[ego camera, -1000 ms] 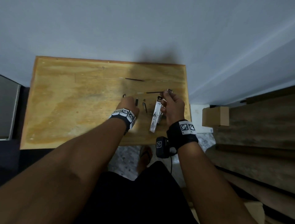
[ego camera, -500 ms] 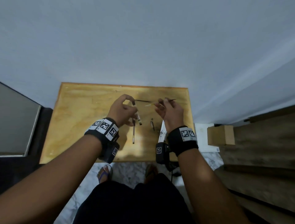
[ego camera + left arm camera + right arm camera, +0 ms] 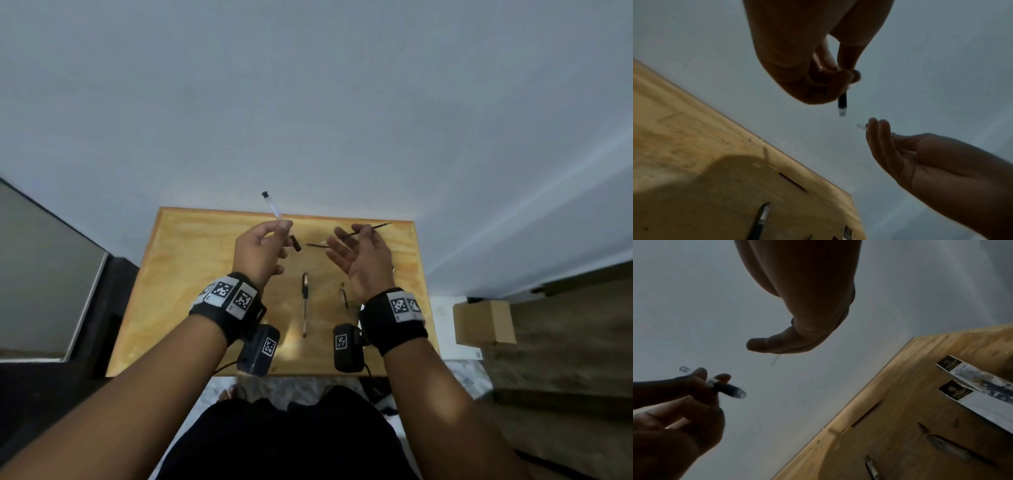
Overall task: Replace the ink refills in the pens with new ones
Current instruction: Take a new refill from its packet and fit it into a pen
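Head view shows both hands raised above the wooden desk (image 3: 191, 274). The left hand (image 3: 258, 253) has its fingers (image 3: 282, 225) pinched round a clear pen barrel (image 3: 273, 205), dark grip end pointing toward the other hand. The right hand (image 3: 363, 255) pinches a thin ink refill (image 3: 368, 230) between thumb and forefinger, the remaining fingers loosely spread; in the left wrist view its pale tail (image 3: 861, 127) pokes out just beside the barrel's open mouth (image 3: 842, 112). 1 more pen (image 3: 304, 301) lies on the desk between the wrists, and 2 refill packets (image 3: 972, 386) sit near the desk's right edge. That refill looks feather-light, slim and bendy; I'd hold it close to the entering end so it feeds straight, not bowed. The barrel seems stiff but smooth, so grip the dark rubbery section.
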